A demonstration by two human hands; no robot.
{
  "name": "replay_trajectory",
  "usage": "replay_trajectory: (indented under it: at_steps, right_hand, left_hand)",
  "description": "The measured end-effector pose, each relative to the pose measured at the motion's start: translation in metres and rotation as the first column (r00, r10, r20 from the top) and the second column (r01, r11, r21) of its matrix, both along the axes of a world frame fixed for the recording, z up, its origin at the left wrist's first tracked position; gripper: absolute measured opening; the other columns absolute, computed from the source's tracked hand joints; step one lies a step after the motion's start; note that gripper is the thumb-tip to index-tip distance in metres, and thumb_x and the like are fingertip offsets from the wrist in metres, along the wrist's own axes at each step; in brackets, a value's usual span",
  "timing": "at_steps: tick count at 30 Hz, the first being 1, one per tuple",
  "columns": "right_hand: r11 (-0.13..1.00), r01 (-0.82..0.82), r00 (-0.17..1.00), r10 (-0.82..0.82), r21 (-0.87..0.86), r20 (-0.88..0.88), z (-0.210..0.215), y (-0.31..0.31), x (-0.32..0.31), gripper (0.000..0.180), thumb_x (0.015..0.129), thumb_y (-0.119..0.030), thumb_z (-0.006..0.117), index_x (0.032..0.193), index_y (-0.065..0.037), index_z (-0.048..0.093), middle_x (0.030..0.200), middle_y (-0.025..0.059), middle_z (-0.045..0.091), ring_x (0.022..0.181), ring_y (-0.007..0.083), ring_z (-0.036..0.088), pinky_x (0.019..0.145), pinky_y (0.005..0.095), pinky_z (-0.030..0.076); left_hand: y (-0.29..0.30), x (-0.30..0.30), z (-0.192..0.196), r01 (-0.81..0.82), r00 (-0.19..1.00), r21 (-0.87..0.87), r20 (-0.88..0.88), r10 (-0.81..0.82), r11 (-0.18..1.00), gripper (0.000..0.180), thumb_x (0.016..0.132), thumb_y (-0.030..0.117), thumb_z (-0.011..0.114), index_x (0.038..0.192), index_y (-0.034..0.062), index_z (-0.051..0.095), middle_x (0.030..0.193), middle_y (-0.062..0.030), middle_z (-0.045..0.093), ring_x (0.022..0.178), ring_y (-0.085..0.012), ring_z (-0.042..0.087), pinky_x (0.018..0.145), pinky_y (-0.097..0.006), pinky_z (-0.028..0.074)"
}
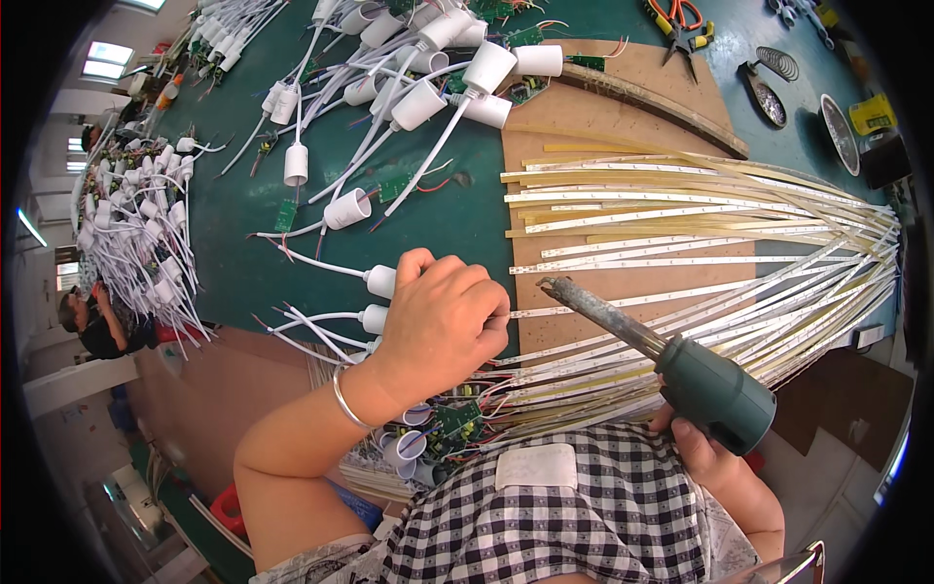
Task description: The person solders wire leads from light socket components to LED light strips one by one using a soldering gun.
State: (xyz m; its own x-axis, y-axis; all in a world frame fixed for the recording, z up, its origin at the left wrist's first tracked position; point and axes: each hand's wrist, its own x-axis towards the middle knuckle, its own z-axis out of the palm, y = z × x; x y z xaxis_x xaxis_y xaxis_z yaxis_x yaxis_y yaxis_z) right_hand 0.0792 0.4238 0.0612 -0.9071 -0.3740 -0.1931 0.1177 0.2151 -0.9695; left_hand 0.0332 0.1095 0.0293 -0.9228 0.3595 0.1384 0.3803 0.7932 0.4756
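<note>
My left hand is closed, its fingers curled and pressed together at the left ends of the strips. Whatever it may hold is hidden behind the fingers. My right hand grips a soldering iron by its thick dark green handle. The iron's dark, crusted tip points up and left, over the LED strips and to the right of my left hand. White lamp sockets with white cables lie just beyond my left wrist. Below that wrist, small green circuit boards with thin wires sit beside strip ends.
A brown board lies under the strips, with a dark curved bar across it. Pliers, a small dark dish and a coiled spring stand at the far right. Heaps of sockets lie left, where another person sits.
</note>
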Motion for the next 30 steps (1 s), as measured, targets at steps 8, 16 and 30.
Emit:
replay_trajectory:
  at_steps: [8, 16, 30]
  right_hand:
    - [0.99, -0.015, 0.999, 0.008, -0.142, -0.053, -0.017, 0.013, 0.012, 0.051, 0.094, -0.021, 0.059, 0.134, 0.005, 0.043, 0.125, 0.016, 0.057, 0.072, 0.0169, 0.06, 0.066, 0.0284, 0.052]
    - [0.994, -0.005, 0.997, -0.004, -0.108, -0.078, -0.017, 0.013, 0.012, 0.051, 0.093, -0.019, 0.058, 0.135, 0.005, 0.042, 0.124, 0.0161, 0.058, 0.071, 0.0174, 0.061, 0.065, 0.0283, 0.051]
    - [0.992, 0.006, 0.996, -0.017, -0.127, -0.087, -0.017, 0.013, 0.007, 0.051, 0.091, -0.015, 0.057, 0.135, 0.004, 0.041, 0.122, 0.0176, 0.058, 0.07, 0.0183, 0.061, 0.063, 0.0279, 0.051]
  left_hand:
    - [0.0, 0.003, -0.007, -0.009, 1.0, 0.023, -0.027, 0.009, 1.0, 0.012, 0.066, 0.009, 0.068, 0.069, 0.0147, 0.058, 0.068, 0.0034, 0.053, 0.07, -0.0174, 0.051, 0.079, -0.036, 0.03]
    - [0.0, 0.008, -0.007, -0.018, 0.999, -0.025, -0.035, 0.018, 1.0, 0.01, 0.071, 0.009, 0.067, 0.07, 0.0154, 0.059, 0.07, 0.0039, 0.054, 0.075, -0.0167, 0.052, 0.08, -0.036, 0.03]
    - [-0.044, -0.051, 0.006, -0.192, 0.913, -0.28, -0.402, 0.067, 0.941, 0.02, 0.071, 0.011, 0.074, 0.089, 0.0141, 0.067, 0.096, 0.0005, 0.057, 0.094, -0.0204, 0.052, 0.085, -0.039, 0.034]
